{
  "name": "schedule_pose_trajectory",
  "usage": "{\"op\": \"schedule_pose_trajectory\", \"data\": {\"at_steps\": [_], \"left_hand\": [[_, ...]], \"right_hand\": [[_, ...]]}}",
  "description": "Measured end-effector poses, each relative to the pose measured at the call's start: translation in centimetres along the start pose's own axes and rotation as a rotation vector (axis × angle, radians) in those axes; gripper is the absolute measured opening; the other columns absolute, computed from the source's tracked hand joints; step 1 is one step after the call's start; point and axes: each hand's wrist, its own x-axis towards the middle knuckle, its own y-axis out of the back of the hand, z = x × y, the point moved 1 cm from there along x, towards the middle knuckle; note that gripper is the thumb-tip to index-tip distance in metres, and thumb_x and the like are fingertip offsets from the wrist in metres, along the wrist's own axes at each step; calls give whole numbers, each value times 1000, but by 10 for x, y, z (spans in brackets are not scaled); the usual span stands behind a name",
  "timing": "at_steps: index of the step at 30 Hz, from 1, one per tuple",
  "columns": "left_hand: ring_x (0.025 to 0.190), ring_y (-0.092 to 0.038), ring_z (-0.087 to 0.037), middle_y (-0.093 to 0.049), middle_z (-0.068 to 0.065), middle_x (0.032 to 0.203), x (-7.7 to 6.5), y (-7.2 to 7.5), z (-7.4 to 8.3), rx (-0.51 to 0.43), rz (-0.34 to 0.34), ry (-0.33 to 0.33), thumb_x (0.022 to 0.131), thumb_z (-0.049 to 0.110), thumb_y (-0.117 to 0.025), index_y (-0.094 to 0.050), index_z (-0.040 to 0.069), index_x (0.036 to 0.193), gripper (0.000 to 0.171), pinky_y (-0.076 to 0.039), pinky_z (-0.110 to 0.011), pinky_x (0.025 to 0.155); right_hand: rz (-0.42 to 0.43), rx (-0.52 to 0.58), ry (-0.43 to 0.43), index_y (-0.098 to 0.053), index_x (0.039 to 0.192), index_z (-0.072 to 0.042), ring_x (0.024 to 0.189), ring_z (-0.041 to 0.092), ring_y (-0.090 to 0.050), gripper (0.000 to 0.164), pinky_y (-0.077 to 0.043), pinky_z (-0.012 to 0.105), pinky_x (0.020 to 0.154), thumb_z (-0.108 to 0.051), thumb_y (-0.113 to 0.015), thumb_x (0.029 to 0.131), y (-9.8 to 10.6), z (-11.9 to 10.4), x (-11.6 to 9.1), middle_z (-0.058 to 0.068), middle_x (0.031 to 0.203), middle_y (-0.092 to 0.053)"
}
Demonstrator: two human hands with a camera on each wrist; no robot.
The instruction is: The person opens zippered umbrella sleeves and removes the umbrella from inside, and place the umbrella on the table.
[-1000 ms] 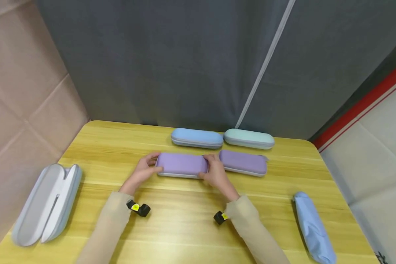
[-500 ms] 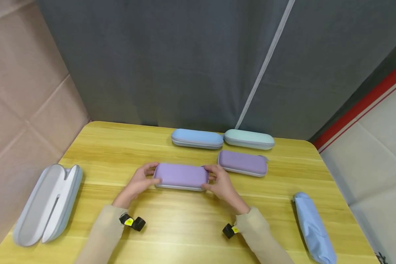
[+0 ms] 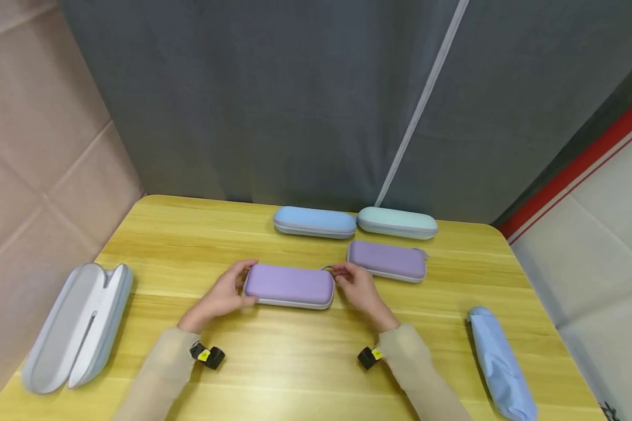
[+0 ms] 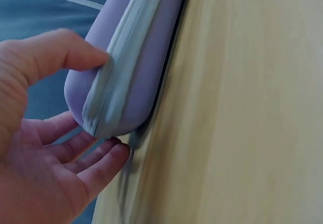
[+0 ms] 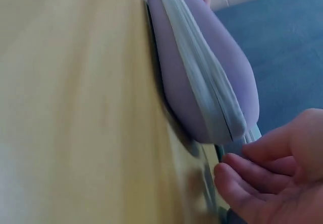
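A purple hard zip case [image 3: 289, 285] with a pale zip band lies on the wooden table in front of me. My left hand [image 3: 223, 295] holds its left end. In the left wrist view the thumb presses the zip band [image 4: 118, 65] and the other fingers lie around the end. At the right end my right hand [image 3: 359, 287] pinches a small cord loop [image 3: 326, 268]. The right wrist view shows thumb and forefinger together at a pale strip [image 5: 250, 135], apart from the case body. The case is zipped up along the edges I can see.
A second purple case [image 3: 387, 260] lies just right of my right hand. Blue [image 3: 315, 221] and mint [image 3: 397, 222] cases sit behind, by the grey curtain [image 3: 274, 105]. An opened case [image 3: 76, 327] lies far left, and a light-blue fabric item like a folded umbrella [image 3: 502, 362] far right.
The purple case has come towards me, away from the row of cases. My right hand has let go of its end and now pinches the loop; the left hand stays on the left end.
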Motion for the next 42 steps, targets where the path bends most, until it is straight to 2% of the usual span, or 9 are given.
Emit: {"op": "schedule_pose_trajectory", "data": {"at_steps": [8, 12, 16, 21, 24, 31, 33, 38, 42], "left_hand": [[114, -47, -48, -44, -31, 124, 1, 4, 10, 24, -27, -12, 70, -9, -71, -34, -11, 135, 75, -41, -52, 96], [116, -45, -49, -44, -30, 128, 5, 7, 1, 31, -42, -14, 70, -5, -73, -34, -9, 136, 77, -40, -52, 97], [119, -43, -47, -42, -29, 132, 7, 10, -1, 31, -65, -20, 70, -4, -74, -35, -8, 136, 77, -38, -52, 98], [120, -43, -44, -43, -27, 134, 8, 13, 0, 51, -82, -1, 70, -4, -73, -38, -5, 136, 75, -40, -50, 98], [121, -43, -44, -42, -27, 134, 8, 15, 1, 55, -98, -3, 70, -5, -72, -38, -5, 136, 74, -39, -50, 99], [122, -43, -44, -42, -26, 135, 9, 17, -1, 56, -112, -18, 69, -4, -73, -39, -5, 135, 74, -37, -51, 100], [122, -43, -44, -42, -26, 135, 10, 18, -3, 52, -114, -23, 69, -4, -74, -40, -5, 135, 74, -36, -51, 101], [120, -45, -42, -47, -24, 130, 8, 19, -6, 67, -101, -52, 66, -2, -78, -44, -4, 130, 72, -35, -51, 102], [116, -50, -39, -52, -21, 124, 6, 19, -6, 108, -71, -76, 63, -1, -80, -48, -2, 124, 69, -37, -49, 101]], "right_hand": [[-223, 34, -79, -67, 110, 2, 112, 29, -55, 25, -44, 38, 92, 5, -52, 90, 4, 1, 17, 15, 113, -64], [-308, 55, -105, -66, 110, 5, 119, 32, -49, 25, -39, 42, 99, 3, -48, 92, 4, 1, 22, 18, 118, -61], [-387, 20, -142, -66, 106, 3, 117, 30, -50, 23, -37, 42, 101, 0, -46, 95, 6, 2, 24, 15, 117, -61], [-441, 37, -168, -65, 96, -1, 100, 21, -51, 18, -41, 35, 90, -4, -47, 96, 7, 2, 26, 8, 107, -61], [-440, 10, -125, -64, 92, -2, 92, 18, -50, 16, -42, 30, 82, -4, -49, 95, 7, 3, 25, 7, 102, -61], [-346, -202, 142, -64, 90, -4, 89, 18, -58, 15, -48, 30, 78, -3, -51, 95, 2, 5, 19, 7, 96, -65], [-308, -244, 169, -65, 89, -5, 90, 18, -60, 14, -49, 32, 79, -4, -52, 94, 0, 3, 17, 6, 96, -66], [-227, -378, 237, -62, 84, -7, 75, 15, -57, 12, -48, 31, 69, -4, -54, 93, 1, 2, 10, 2, 81, -62], [-191, -418, 250, -60, 82, -6, 72, 15, -55, 11, -48, 31, 66, -2, -56, 91, 3, 1, 2, 1, 75, -58]]}}
